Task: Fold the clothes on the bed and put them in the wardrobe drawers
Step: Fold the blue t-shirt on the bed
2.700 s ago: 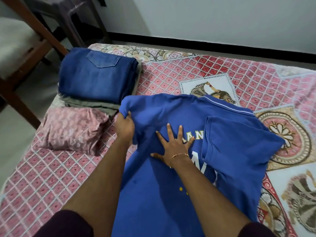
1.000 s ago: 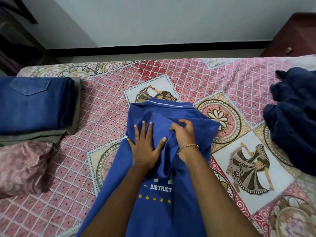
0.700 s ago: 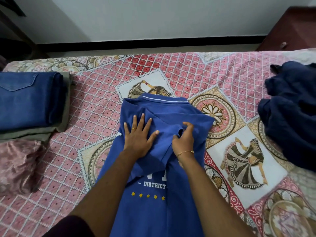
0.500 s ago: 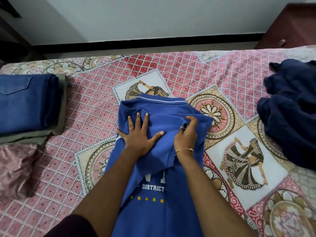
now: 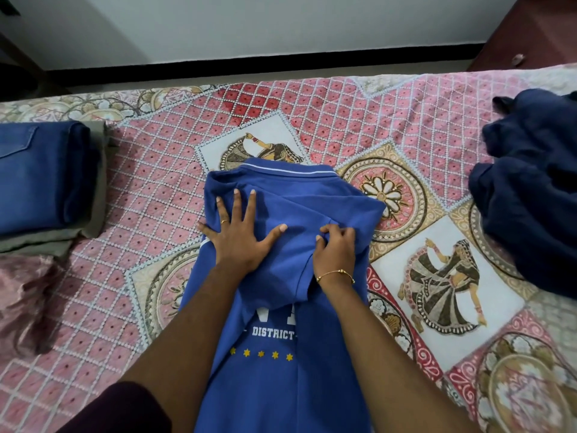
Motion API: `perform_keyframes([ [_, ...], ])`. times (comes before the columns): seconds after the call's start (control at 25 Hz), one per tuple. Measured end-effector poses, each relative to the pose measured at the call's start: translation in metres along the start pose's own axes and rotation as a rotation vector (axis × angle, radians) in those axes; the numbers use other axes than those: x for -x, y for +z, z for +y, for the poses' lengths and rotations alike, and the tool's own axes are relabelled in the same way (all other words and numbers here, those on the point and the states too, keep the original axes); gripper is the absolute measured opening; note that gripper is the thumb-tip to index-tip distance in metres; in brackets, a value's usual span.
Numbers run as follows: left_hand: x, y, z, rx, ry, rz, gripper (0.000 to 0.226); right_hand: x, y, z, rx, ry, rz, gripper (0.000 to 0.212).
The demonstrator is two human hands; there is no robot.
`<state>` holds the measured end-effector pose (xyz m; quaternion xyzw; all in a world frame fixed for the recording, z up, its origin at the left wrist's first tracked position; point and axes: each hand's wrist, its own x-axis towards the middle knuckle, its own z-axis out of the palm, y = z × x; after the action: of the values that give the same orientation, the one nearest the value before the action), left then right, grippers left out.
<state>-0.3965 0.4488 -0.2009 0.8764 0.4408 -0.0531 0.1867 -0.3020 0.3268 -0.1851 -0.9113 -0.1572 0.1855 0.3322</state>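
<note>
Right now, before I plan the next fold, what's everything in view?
polo shirt: 1, blue, mid-bed, sleeves folded in
folded jeans: 1, blue denim, left, atop olive garment
olive garment: 1, folded, under the jeans
pink garment: 1, left near edge
navy clothes: unfolded heap, right
bedspread: 1, pink patterned
wooden furniture: 1, brown, top right
left hand: flat on shirt
right hand: fingers pinch sleeve fabric
</note>
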Motion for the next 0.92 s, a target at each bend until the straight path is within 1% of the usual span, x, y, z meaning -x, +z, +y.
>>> perform_keyframes([
  [0.12,0.032,0.010,-0.018,0.020,0.088,0.144,0.107,0.025,0.011,-0.005,0.179,-0.064,0.049,0.036],
  [0.16,0.047,0.014,-0.023,0.022,0.126,0.185,0.104,0.037,0.016,-0.006,0.217,-0.112,0.077,0.040],
  [0.28,0.092,0.030,-0.036,0.022,0.185,0.250,0.089,0.073,0.033,0.000,0.338,-0.248,0.166,0.053],
  [0.32,0.107,0.035,-0.044,0.005,0.205,0.273,0.082,0.086,0.036,0.001,0.373,-0.284,0.169,0.056],
  [0.44,0.161,0.048,-0.078,-0.096,0.280,0.389,0.060,0.137,0.047,0.008,0.409,-0.420,0.158,0.053],
  [0.52,0.200,0.055,-0.102,-0.128,0.264,0.464,0.048,0.171,0.057,0.014,0.396,-0.451,0.103,0.043],
  [0.6,0.237,0.060,-0.121,-0.160,0.185,0.512,0.035,0.200,0.066,0.016,0.243,-0.394,-0.064,0.022],
  [0.64,0.254,0.061,-0.131,-0.171,0.140,0.521,0.031,0.215,0.070,0.015,0.161,-0.300,-0.175,0.017],
  [0.68,0.270,0.062,-0.142,-0.177,0.092,0.523,0.028,0.227,0.075,0.014,0.079,-0.194,-0.222,0.018],
  [0.76,0.299,0.059,-0.161,-0.169,0.021,0.517,0.018,0.246,0.083,0.011,-0.051,-0.034,-0.214,0.024],
  [0.8,0.313,0.056,-0.168,-0.163,0.004,0.517,0.015,0.259,0.086,0.006,-0.089,0.012,-0.215,0.028],
  [0.84,0.327,0.054,-0.172,-0.150,-0.003,0.510,0.015,0.272,0.090,0.000,-0.121,0.047,-0.255,0.033],
  [0.92,0.347,0.047,-0.166,-0.102,0.026,0.481,0.013,0.291,0.100,-0.004,-0.301,0.152,-0.385,0.039],
])
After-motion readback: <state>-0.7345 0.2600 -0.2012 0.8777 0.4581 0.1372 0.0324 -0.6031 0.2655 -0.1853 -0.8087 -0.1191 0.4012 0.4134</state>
